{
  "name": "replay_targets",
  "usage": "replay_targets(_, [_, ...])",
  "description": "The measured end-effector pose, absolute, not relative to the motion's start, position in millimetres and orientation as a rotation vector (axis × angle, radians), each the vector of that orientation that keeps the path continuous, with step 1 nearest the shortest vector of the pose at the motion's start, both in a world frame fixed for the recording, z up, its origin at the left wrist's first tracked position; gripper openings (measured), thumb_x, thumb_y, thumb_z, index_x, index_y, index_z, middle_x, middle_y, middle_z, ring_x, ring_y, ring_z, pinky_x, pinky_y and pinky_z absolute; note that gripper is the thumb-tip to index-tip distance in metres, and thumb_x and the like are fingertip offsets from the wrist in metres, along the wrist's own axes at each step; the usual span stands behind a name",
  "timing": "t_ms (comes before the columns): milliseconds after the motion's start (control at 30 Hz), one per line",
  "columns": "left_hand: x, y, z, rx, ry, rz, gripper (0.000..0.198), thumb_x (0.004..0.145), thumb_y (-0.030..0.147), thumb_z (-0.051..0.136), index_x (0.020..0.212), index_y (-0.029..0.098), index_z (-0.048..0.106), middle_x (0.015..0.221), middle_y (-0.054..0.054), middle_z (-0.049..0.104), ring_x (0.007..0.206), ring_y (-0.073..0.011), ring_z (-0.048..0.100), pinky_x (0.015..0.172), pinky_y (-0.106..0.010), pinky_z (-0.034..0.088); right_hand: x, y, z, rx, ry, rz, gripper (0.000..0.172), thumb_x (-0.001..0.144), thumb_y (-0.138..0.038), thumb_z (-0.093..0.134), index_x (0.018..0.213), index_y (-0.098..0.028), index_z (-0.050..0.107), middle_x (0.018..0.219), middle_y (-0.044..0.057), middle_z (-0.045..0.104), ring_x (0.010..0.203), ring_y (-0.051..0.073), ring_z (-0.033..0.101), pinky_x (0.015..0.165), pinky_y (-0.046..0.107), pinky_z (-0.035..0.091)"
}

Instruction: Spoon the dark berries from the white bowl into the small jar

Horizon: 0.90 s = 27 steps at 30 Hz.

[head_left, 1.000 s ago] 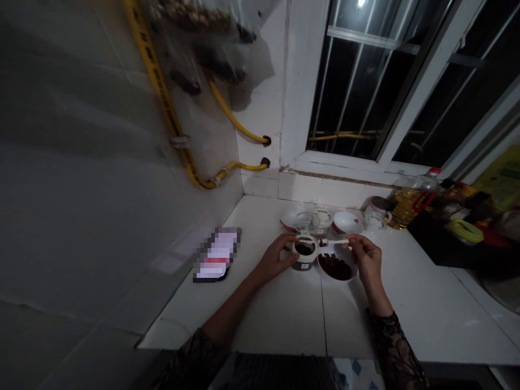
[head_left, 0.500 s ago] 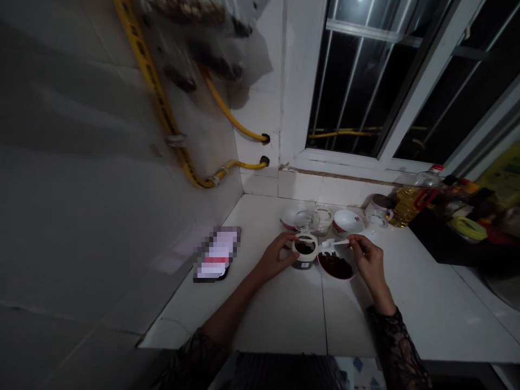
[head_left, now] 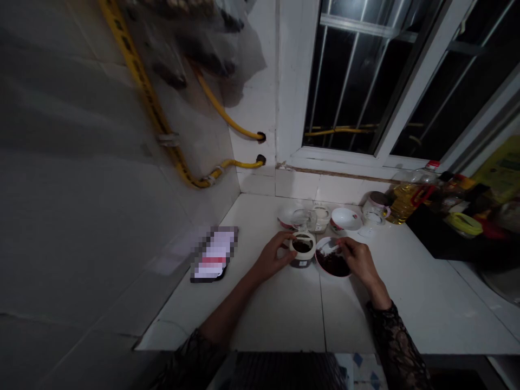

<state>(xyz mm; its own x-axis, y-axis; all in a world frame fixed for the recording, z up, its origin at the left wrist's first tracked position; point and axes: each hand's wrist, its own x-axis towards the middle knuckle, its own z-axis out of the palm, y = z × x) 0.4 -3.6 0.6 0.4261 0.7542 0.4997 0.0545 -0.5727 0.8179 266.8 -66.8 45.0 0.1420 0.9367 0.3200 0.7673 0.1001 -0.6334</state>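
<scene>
On the white counter (head_left: 284, 314) my left hand (head_left: 271, 257) is wrapped round a small open jar (head_left: 303, 250) with a white rim and dark contents. Right beside it stands a white bowl (head_left: 332, 263) holding dark red pieces. My right hand (head_left: 357, 261) is closed on a small white spoon (head_left: 333, 248), whose end dips into the bowl. The spoon is mostly hidden by my fingers.
Behind the jar stand a glass cup (head_left: 303, 219), several small white bowls (head_left: 345, 219) and a lidded pot (head_left: 376, 206). An oil bottle (head_left: 410, 195) and dark clutter fill the right side. A flat packet (head_left: 214, 253) lies at the left near the wall. Yellow gas pipes (head_left: 170, 146) run down the wall.
My right hand has lowered the white spoon from level above the jar and bowl down into the bowl. The left hand has stayed on the jar.
</scene>
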Motion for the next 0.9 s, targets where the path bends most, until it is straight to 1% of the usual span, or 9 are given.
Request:
replay_targets(133, [-0.1, -3.9, 2.0, 1.92, 0.691, 1.184, 0.032, 0.086, 0.035, 0.066, 0.115, 0.022, 0.06, 0.129, -0.012, 0.06, 0.12, -0.026, 0.058, 0.086, -0.034, 0.055, 267.1, -66.6, 50.0, -1.58, -1.497, 0.493, 0.029, 0.079, -0.045, 0.055, 0.079, -0.021, 0.072, 0.063, 0.003, 0.072, 0.061, 0.02, 0.063, 0.065, 0.03, 0.045])
replay_targets(267, [-0.6, -4.7, 3.7, 1.919, 0.692, 1.177, 0.031, 0.086, 0.035, 0.066, 0.114, 0.023, 0.061, 0.129, -0.011, 0.06, 0.121, -0.0262, 0.058, 0.086, -0.034, 0.055, 270.3, -66.4, 56.7, -1.55, -1.299, 0.611, 0.03, 0.068, -0.049, 0.064, 0.071, -0.019, 0.071, 0.056, 0.002, 0.069, 0.055, 0.017, 0.056, 0.057, 0.027, 0.041])
replay_targets(333, [-0.6, -4.9, 3.9, 1.927, 0.693, 1.176, 0.032, 0.086, 0.035, 0.066, 0.115, 0.023, 0.06, 0.13, -0.011, 0.06, 0.121, -0.0262, 0.058, 0.087, -0.035, 0.055, 272.0, -65.8, 58.4, -1.542, -1.208, 0.664, 0.03, 0.064, -0.048, 0.067, 0.069, -0.018, 0.071, 0.052, 0.001, 0.066, 0.047, 0.014, 0.048, 0.049, 0.026, 0.036])
replay_targets(400, [-0.5, -4.7, 3.3, 1.931, 0.7, 1.178, 0.032, 0.086, 0.034, 0.066, 0.115, 0.022, 0.06, 0.131, -0.012, 0.059, 0.121, -0.0262, 0.058, 0.087, -0.035, 0.055, 273.1, -65.4, 59.5, -1.529, -1.115, 0.753, 0.031, 0.059, -0.046, 0.07, 0.069, -0.017, 0.07, 0.049, 0.0, 0.064, 0.039, 0.01, 0.037, 0.042, 0.024, 0.027])
replay_targets(433, [-0.4, -4.5, 2.8, 1.93, 0.703, 1.178, 0.032, 0.086, 0.034, 0.066, 0.115, 0.022, 0.06, 0.131, -0.012, 0.059, 0.121, -0.0262, 0.058, 0.087, -0.035, 0.055, 273.2, -65.3, 60.2, -1.518, -1.07, 0.799, 0.031, 0.057, -0.045, 0.071, 0.069, -0.017, 0.07, 0.048, 0.0, 0.064, 0.037, 0.008, 0.032, 0.04, 0.023, 0.023])
replay_targets(500, [-0.3, -4.1, 1.8, 1.928, 0.705, 1.176, 0.032, 0.086, 0.034, 0.066, 0.116, 0.022, 0.06, 0.131, -0.012, 0.059, 0.122, -0.0265, 0.057, 0.087, -0.035, 0.055, 272.9, -65.7, 61.8, -1.494, -0.995, 0.868, 0.03, 0.054, -0.042, 0.072, 0.068, -0.016, 0.069, 0.047, 0.0, 0.063, 0.034, 0.006, 0.027, 0.038, 0.022, 0.017])
replay_targets(633, [-0.2, -3.8, 1.2, 1.929, 0.703, 1.179, 0.032, 0.087, 0.036, 0.065, 0.116, 0.022, 0.059, 0.13, -0.012, 0.06, 0.123, -0.0268, 0.056, 0.087, -0.035, 0.054, 271.6, -66.9, 65.5, -1.475, -0.949, 0.908, 0.026, 0.052, -0.038, 0.073, 0.065, -0.016, 0.068, 0.045, 0.001, 0.062, 0.034, 0.006, 0.029, 0.037, 0.021, 0.017])
replay_targets(767, [0.6, -4.1, 1.1, 1.922, 0.695, 1.174, 0.033, 0.087, 0.037, 0.064, 0.116, 0.022, 0.059, 0.129, -0.011, 0.06, 0.121, -0.0258, 0.058, 0.089, -0.036, 0.054, 272.4, -66.4, 65.6, -1.472, -0.946, 0.894, 0.024, 0.052, -0.037, 0.07, 0.064, -0.017, 0.068, 0.045, 0.001, 0.062, 0.034, 0.006, 0.029, 0.037, 0.022, 0.016])
replay_targets(900, [1.8, -3.1, -1.1, 1.913, 0.679, 1.195, 0.033, 0.087, 0.037, 0.065, 0.116, 0.022, 0.059, 0.128, -0.011, 0.06, 0.119, -0.0251, 0.058, 0.087, -0.035, 0.054, 274.3, -64.8, 63.3, -1.495, -0.96, 0.892, 0.023, 0.052, -0.036, 0.069, 0.064, -0.017, 0.068, 0.046, 0.001, 0.062, 0.034, 0.006, 0.029, 0.038, 0.023, 0.016])
